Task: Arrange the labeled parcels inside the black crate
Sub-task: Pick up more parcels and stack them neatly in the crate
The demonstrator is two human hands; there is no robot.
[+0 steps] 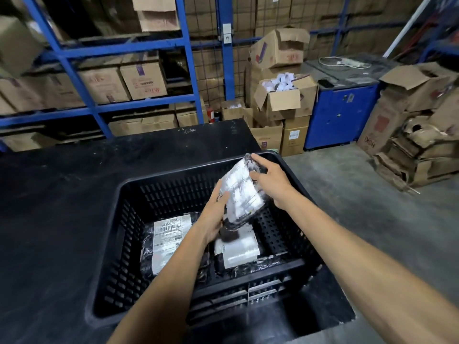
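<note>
Two bare forearms extend from the lower edge of the view into the black crate (159,184), which sits on a black surface (62,194) with its perforated walls open at the top. The left hand (214,214) is inside the crate, fingers closed against the lower left edge of a held parcel (242,192); the right hand (269,180) closes on the upper right edge of the same parcel, thumb on its face and fingers wrapped behind. Each grip is thus pressed onto the held parcel. The held parcel is a dark plastic bag with a white label; it is tilted, upper end toward the far right corner of the crate, and is blurred, so the label text cannot be read. It hangs above the crate floor, over the right half. On the crate floor lie two further parcels, both label side up: a left parcel (166,242) whose label reads "310-BAL17", and a right parcel (238,252) partly hidden beneath the left hand and the held parcel. The two lie side by side; contact between them cannot be determined. Behind the surface stand blue shelving (139,48) loaded with cardboard boxes (142,78), an open box of white rolls (280,95), and a blue cabinet (340,112).
</note>
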